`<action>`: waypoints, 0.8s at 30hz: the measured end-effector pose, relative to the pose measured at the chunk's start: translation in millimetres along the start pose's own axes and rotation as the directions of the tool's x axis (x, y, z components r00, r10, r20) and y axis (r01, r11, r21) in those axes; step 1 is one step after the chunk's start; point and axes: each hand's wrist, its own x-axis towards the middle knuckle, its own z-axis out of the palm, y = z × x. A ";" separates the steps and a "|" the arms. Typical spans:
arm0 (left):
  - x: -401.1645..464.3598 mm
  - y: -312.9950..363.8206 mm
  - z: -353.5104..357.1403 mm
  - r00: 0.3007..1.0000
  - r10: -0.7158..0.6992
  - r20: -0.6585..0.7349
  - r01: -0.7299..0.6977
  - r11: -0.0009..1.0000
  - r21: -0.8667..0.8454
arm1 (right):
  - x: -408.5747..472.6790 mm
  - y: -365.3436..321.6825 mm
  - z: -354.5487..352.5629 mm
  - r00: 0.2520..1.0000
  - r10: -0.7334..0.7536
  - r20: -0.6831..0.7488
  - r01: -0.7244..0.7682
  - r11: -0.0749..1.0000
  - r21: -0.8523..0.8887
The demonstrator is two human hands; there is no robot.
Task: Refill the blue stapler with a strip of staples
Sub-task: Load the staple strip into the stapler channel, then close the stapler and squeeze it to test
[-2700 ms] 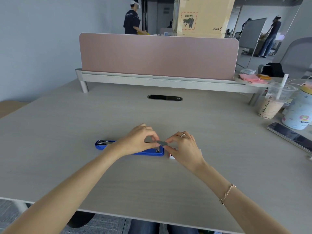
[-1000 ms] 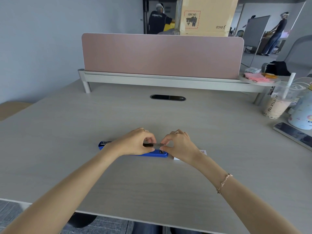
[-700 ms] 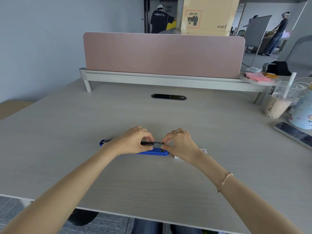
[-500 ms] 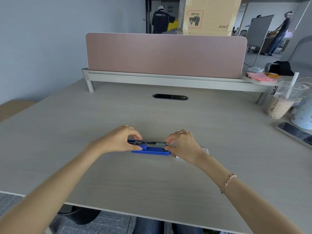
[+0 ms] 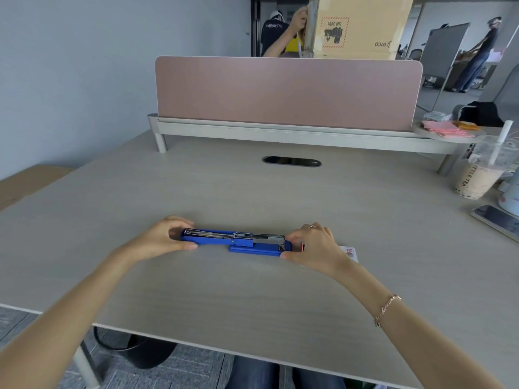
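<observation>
We are gripping the left end of the blue stapler (image 5: 236,242) with our left hand (image 5: 160,241), thumb in front and fingers curled over the back, forearm angling in from the lower left. Our right hand (image 5: 314,248) is grasping its right end likewise, while the stapler is lying opened out flat on the surface (image 5: 252,299), metal channel facing up.

One head-worn wide-angle view looks forward and down across the table (image 5: 252,290), close above its near edge.
</observation>
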 end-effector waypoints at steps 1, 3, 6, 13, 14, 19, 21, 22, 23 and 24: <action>1.3 -1.2 -0.7 1.000 -0.004 0.006 0.004 1.000 -0.020 | -0.3 0.2 0.2 1.000 0.002 0.000 -0.002 1.000 0.005; 3.5 -0.2 -3.3 1.000 -0.011 0.018 0.012 0.999 -0.045 | -0.4 1.2 0.9 1.000 0.005 0.004 -0.005 1.000 0.014; 5.7 3.4 -10.3 1.000 -0.008 0.031 0.010 0.998 -0.067 | 1.1 2.6 2.1 1.000 0.001 0.018 -0.002 0.999 0.032; 9.8 31.8 -20.5 0.997 0.062 -0.035 -0.065 0.991 -0.116 | 3.7 6.3 7.1 1.000 0.002 0.011 -0.002 0.997 0.075; 10.9 37.9 -21.0 0.996 0.076 -0.039 -0.080 0.989 -0.126 | 4.4 6.9 7.9 1.000 0.003 0.010 -0.003 0.997 0.077; 18.1 68.3 -13.5 0.989 0.137 -0.057 -0.145 0.970 -0.193 | 6.6 9.6 10.0 1.000 -0.007 -0.005 0.008 0.996 0.085; 20.0 78.1 -4.0 0.984 0.165 -0.062 -0.175 0.957 -0.232 | 6.7 9.6 10.5 1.000 -0.005 -0.004 0.005 0.997 0.079; 20.8 82.4 2.1 0.983 0.175 -0.064 -0.185 0.952 -0.243 | 6.5 9.3 10.6 1.000 -0.002 -0.002 0.002 0.997 0.078; 21.5 86.4 8.8 0.981 0.185 -0.062 -0.194 0.952 -0.238 | 6.2 9.2 10.5 1.000 -0.002 -0.002 0.002 0.997 0.079; 22.0 90.3 15.9 0.979 0.196 -0.057 -0.204 0.953 -0.222 | 6.1 9.2 10.5 1.000 -0.002 -0.002 0.002 0.997 0.080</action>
